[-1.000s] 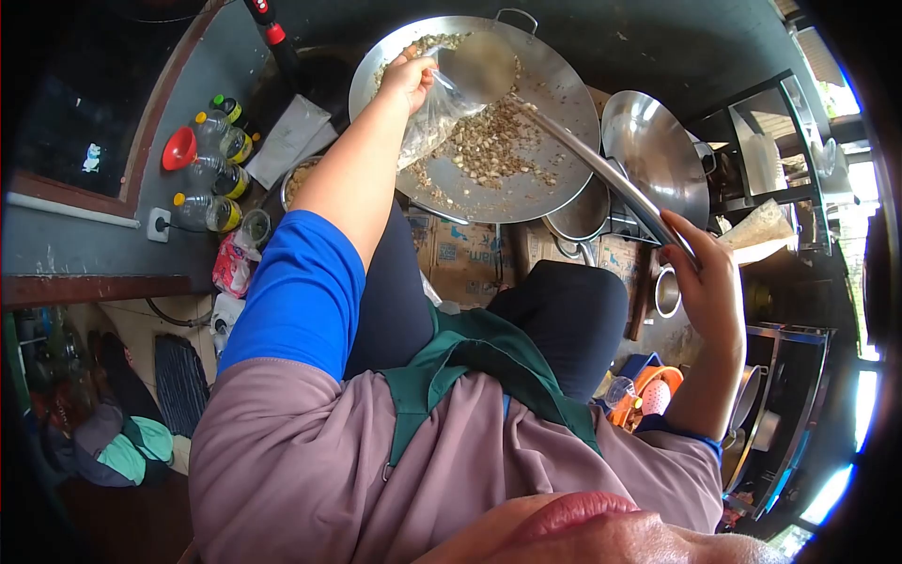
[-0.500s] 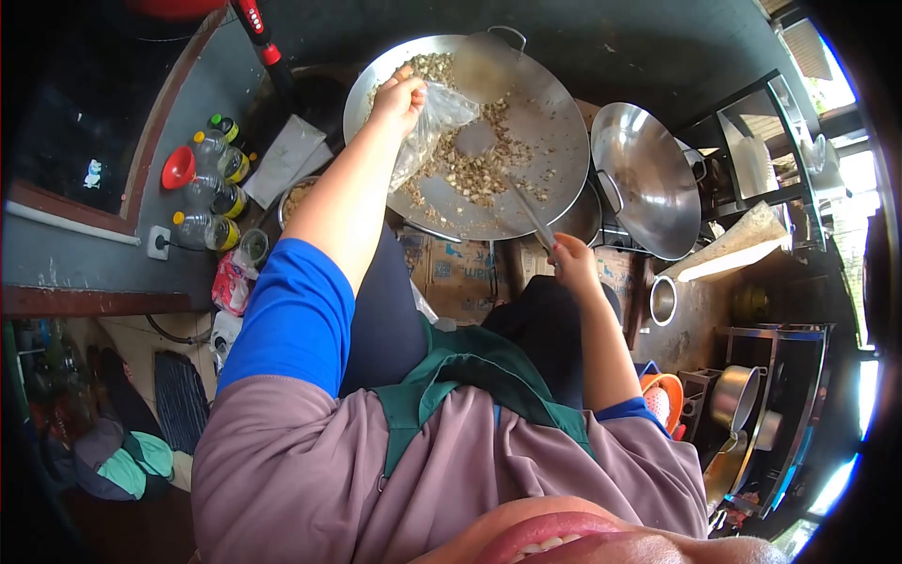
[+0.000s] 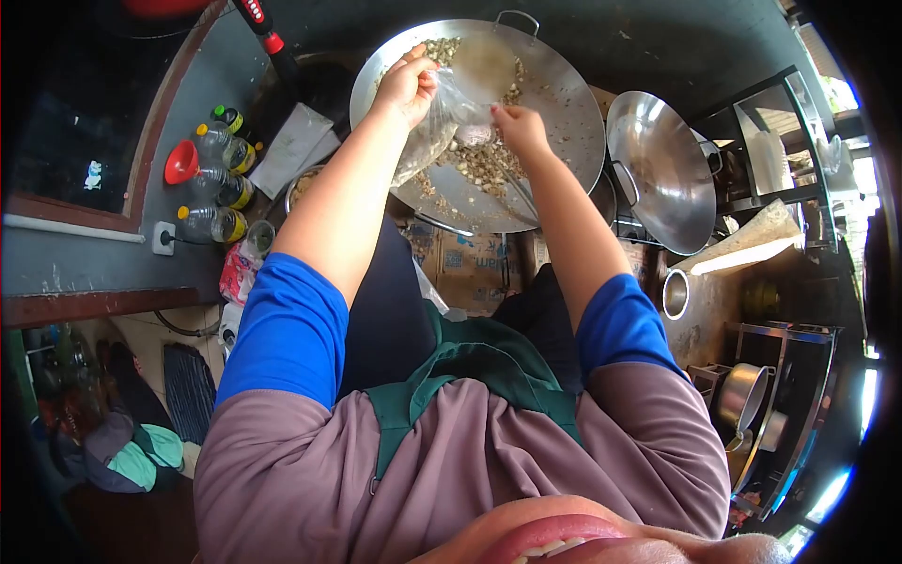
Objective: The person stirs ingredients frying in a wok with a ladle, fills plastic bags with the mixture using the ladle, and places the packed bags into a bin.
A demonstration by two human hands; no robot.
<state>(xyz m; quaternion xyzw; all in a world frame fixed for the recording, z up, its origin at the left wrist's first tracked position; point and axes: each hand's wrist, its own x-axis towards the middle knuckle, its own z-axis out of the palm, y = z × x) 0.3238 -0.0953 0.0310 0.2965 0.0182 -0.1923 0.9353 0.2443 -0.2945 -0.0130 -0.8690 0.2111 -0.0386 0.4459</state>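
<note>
A clear plastic bag (image 3: 434, 127) hangs over the big wok (image 3: 573, 141), its top gripped in my left hand (image 3: 408, 91). My right hand (image 3: 522, 130) is closed, fingertips pinched at the bag's right edge. Chopped, brownish food pieces (image 3: 481, 167) lie in the wok below both hands. A metal spatula (image 3: 520, 195) rests in the wok with its handle towards me, and no hand is on it. What is inside the bag is hard to make out. A blurred round patch covers part of the wok's far side.
A second, empty-looking wok (image 3: 660, 174) leans on the right. Several bottles (image 3: 214, 224) and a red funnel (image 3: 181, 162) stand along the left wall. A small metal bowl (image 3: 675, 294) and a hanging pot (image 3: 742, 397) are to the right. Cardboard (image 3: 470, 273) covers the stove front.
My right hand has let go of the spatula and moved up and left to the bag. The spatula now rests in the wok. My left hand still grips the bag.
</note>
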